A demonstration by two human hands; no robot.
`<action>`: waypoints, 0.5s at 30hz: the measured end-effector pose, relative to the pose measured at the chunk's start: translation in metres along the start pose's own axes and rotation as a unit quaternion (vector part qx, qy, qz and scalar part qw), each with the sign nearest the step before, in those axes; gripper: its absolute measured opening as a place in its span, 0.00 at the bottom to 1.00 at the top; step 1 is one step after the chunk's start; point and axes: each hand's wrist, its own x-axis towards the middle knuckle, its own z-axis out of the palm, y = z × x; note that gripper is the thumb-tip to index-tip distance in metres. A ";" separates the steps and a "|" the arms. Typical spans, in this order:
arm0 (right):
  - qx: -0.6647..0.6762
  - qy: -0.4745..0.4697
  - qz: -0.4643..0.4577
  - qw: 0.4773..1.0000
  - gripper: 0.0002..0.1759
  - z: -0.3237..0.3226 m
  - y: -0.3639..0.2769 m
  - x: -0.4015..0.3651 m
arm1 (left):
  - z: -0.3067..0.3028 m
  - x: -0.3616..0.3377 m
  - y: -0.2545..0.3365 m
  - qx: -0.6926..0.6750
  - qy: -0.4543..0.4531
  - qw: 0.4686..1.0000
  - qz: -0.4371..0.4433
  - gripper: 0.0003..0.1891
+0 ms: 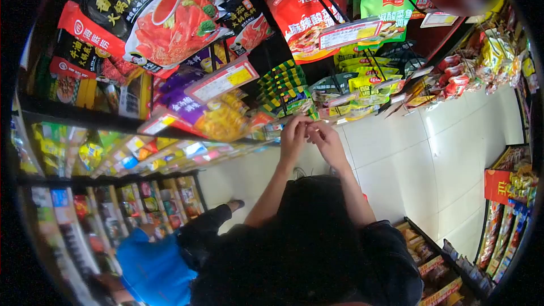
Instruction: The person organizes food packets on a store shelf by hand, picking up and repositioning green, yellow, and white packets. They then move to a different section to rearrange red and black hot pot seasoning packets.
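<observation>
Both forearms reach up from the bottom of the view and meet in front of the hanging packets. My left hand (294, 130) has its fingers bent and drawn together at the fingertips of the other hand. My right hand (326, 139) is likewise curled, its fingers meeting the left ones. Whatever sits between the fingertips, if anything, is too small to make out. Just above my hands hang small green-and-yellow packets (288, 88) on hooks. Close by on the right are yellow-green seasoning pouches (368, 88).
Large black-and-red hotpot base pouches (122, 14) hang upper left, beside red pouches (306, 20) and green pouches (388, 11). Price tags (221, 79) jut out from hooks. A person in a blue top (156, 269) is lower left. Tiled floor (396, 153) lies right; shelves (504, 215) stand beyond.
</observation>
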 end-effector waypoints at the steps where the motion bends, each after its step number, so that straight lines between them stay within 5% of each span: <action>1: 0.006 -0.015 0.007 1.000 0.10 0.000 0.002 -0.002 | -0.004 -0.006 0.001 -0.009 -0.008 0.999 -0.033 0.08; 7: -0.052 -0.113 -0.002 0.992 0.07 0.008 -0.013 -0.009 | -0.051 -0.046 0.012 -0.032 0.085 0.992 -0.082 0.11; 9: -0.056 -0.127 -0.031 0.990 0.06 0.011 -0.007 -0.012 | -0.093 -0.054 0.012 -0.095 0.193 0.974 0.074 0.11; 12: -0.009 -0.135 -0.023 0.991 0.08 0.012 -0.005 -0.010 | -0.142 -0.053 0.047 0.024 0.413 0.905 0.102 0.10; 15: -0.021 -0.157 -0.010 0.987 0.08 0.018 -0.015 -0.008 | -0.184 -0.052 0.039 0.203 0.408 0.889 0.049 0.20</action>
